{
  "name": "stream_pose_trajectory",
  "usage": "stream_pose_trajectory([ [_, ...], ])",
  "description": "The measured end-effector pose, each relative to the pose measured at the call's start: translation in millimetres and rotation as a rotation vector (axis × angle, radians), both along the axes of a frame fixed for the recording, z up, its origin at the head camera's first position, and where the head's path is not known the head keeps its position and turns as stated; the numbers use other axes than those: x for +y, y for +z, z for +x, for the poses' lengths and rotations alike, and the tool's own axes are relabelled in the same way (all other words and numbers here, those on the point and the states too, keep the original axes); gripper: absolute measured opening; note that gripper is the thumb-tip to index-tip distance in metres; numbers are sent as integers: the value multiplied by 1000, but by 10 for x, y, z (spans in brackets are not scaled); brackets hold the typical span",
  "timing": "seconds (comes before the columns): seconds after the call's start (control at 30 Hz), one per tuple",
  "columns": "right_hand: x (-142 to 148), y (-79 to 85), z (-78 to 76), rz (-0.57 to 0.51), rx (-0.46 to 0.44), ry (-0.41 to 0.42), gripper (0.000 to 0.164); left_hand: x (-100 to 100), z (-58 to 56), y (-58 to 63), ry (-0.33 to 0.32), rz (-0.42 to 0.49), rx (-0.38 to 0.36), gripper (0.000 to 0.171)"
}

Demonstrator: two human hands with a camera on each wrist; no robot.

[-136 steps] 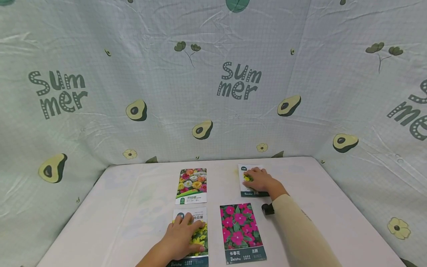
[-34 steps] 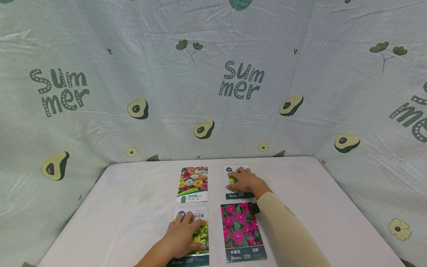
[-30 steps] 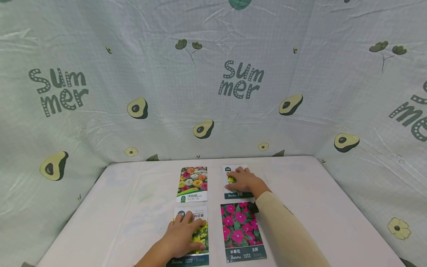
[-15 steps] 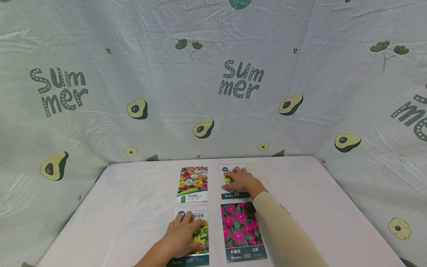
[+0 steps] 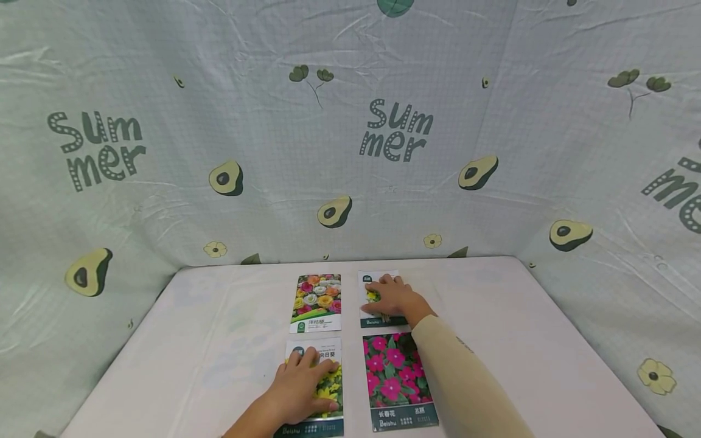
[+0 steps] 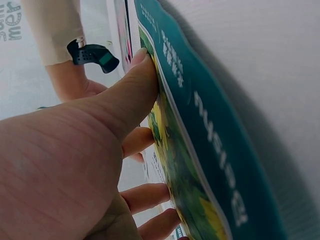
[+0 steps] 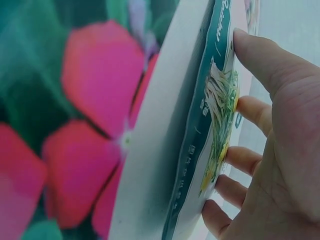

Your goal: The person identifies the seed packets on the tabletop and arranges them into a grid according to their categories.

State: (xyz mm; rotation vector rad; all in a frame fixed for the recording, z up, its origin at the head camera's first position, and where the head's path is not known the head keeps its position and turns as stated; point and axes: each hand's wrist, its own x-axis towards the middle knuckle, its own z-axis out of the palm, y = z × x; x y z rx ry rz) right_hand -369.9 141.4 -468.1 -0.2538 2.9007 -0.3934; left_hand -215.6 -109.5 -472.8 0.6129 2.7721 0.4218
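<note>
Four flat flower seed packets lie in two rows on a white table. My left hand [image 5: 298, 386] rests on the near-left packet with yellow flowers [image 5: 331, 384], fingers spread; in the left wrist view its thumb and fingertips touch the packet's face [image 6: 187, 145]. Spread over the far-right packet [image 5: 375, 322], white with a dark green band, is my right hand [image 5: 395, 298]. The right wrist view has its fingertips pressing that packet's front [image 7: 217, 115]. A packet with magenta flowers [image 5: 391, 377] lies near right, partly under the right sleeve. Far left is a packet of multicoloured blooms [image 5: 316, 301].
A pale curtain [image 5: 274, 134] printed with avocados and "summer" hangs behind and beside the white table [image 5: 219, 353]. A dark device on a band [image 6: 97, 55] sits on the right wrist. Narrow gaps separate the packets.
My right hand has slid the far-right packet leftward across the table, to just beyond the magenta-flower packet. Over the last half second it moved only slightly. The left hand has stayed in place.
</note>
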Motion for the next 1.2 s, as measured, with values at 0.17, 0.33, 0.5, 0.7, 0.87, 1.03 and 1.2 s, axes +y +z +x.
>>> stream_pose_trajectory([
  [0.17, -39, 5, 11, -7, -4, -15, 71, -11, -12, 3, -6, 5, -5, 65],
  [0.33, -63, 3, 11, -6, 4, -19, 71, -10, -24, 10, 2, 7, -10, 66],
  [0.5, -80, 17, 6, -10, 4, -16, 71, -8, -25, 14, 5, 7, -11, 65],
  [0.7, -80, 20, 19, -13, -6, -8, 71, -12, -5, 18, 0, 4, -10, 64],
  [0.87, -79, 12, 19, -27, -7, -8, 70, -10, -15, 9, 2, 0, -11, 65],
  [1.03, -72, -6, 4, -36, -3, -5, 71, -4, -33, -7, 5, -3, -6, 65],
  [1.2, -59, -27, -8, -39, 12, -7, 71, 1, -34, -3, 8, 2, -4, 65],
])
